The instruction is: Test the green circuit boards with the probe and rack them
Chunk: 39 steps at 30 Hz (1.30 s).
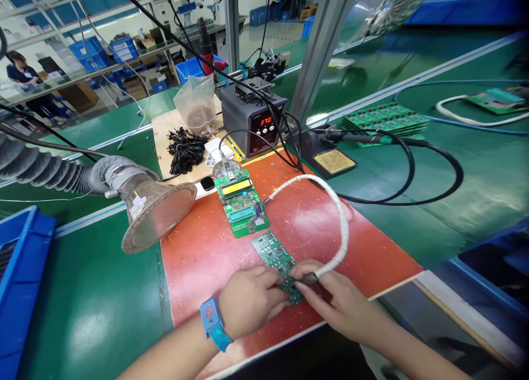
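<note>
A small green circuit board [270,249] lies on the red mat in front of me. My left hand [254,297], a blue strap on its wrist, rests over the board's near part with its fingers curled onto the edge. Between thumb and fingers, my right hand [330,292] grips the dark connector [309,278] of a white sleeved cable [344,225], touching the board; the contact point is hidden by fingers. That cable loops back to a green programmer board [243,206] with a lit yellow display and a teal socket.
A soldering station [256,118] reading 370 stands behind, beside an iron stand [330,159]. A fume extractor hood [159,214] juts in from the left. Black cables [185,151], a plastic bag [198,104] and stacked green boards [384,121] sit farther back. A person [22,71] is far left.
</note>
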Available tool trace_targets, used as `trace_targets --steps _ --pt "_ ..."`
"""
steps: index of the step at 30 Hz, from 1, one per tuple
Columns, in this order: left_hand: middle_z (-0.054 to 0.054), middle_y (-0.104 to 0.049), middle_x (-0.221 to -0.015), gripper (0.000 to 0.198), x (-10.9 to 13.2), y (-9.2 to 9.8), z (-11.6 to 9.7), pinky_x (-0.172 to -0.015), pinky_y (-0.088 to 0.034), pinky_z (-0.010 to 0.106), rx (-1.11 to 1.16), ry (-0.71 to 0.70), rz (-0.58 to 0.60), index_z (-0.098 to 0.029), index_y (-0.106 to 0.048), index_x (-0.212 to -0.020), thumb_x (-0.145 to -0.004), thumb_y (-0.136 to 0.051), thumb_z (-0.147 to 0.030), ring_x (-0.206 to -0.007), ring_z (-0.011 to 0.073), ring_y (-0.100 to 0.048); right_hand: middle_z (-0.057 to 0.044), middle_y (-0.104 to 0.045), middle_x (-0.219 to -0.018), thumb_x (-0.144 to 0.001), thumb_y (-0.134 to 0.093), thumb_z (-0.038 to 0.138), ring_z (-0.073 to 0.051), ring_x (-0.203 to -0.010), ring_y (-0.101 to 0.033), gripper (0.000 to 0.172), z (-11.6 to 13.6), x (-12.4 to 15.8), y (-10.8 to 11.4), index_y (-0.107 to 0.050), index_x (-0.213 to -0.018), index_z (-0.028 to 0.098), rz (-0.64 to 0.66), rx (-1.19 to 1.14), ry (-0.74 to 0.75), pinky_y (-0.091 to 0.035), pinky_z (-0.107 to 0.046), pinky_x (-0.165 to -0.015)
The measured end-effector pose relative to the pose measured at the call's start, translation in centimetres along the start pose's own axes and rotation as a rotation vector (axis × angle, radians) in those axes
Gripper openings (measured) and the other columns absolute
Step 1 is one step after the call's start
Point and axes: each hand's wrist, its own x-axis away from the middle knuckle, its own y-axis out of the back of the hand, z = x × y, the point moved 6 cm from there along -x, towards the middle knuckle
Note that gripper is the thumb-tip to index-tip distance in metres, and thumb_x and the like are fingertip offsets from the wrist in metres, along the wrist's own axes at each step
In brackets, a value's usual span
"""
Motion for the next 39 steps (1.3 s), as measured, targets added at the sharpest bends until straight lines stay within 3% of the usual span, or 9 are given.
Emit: trace_targets --steps 8,15,22,39 --pt "0.004 -0.064 -0.095 0.023 0.0 0.1 0.1 -0.081 -0.050 0.028 -0.004 -0.009 -0.008 -0.019 -0.064 -0.090 -0.090 -0.043 -0.031 -0.091 0.0152 -0.057 -0.005 -0.064 -0.087 -0.085 -0.044 0.018 -0.016 -0.083 -0.062 0.012 -0.6 -0.1 0.0 -0.053 -0.093 0.020 0.006 -0.022 -0.002 -0.051 -0.027 -0.073" --pt "0.004 -0.063 -0.098 0.021 -0.2 0.4 0.1 -0.080 -0.051 0.029 0.011 -0.023 -0.020 -0.019 -0.063 -0.092 -0.090 -0.044 -0.027 -0.092 0.0158 -0.058 -0.005 -0.064 -0.087 -0.084 -0.049 0.024 -0.016 -0.082 -0.062 0.012 -1.5 -0.2 0.7 -0.057 -0.091 0.019 0.034 -0.151 -0.140 -0.052 -0.029 -0.074" --pt "0.003 -0.063 -0.101 0.021 -0.2 0.4 0.1 -0.081 -0.051 0.028 0.012 -0.029 -0.017 -0.019 -0.063 -0.093 -0.090 -0.044 -0.026 -0.093 0.0146 -0.057 -0.005 -0.064 -0.089 -0.082 -0.053 0.031 -0.016 -0.083 -0.062 0.017 -2.3 -1.7 1.1 -0.057 -0.093 0.018 -0.111 -0.285 -0.265 -0.052 -0.029 -0.072" --pt "0.003 -0.063 -0.098 0.024 -0.4 0.5 0.1 -0.081 -0.050 0.028 0.005 -0.034 -0.007 -0.018 -0.063 -0.093 -0.091 -0.041 -0.028 -0.093 0.0146 -0.057 -0.005 -0.064 -0.087 -0.083 -0.051 0.029 -0.015 -0.080 -0.062 0.017 -2.5 -2.5 0.2 -0.058 -0.093 0.018 -0.068 -0.228 -0.216 -0.052 -0.028 -0.071"
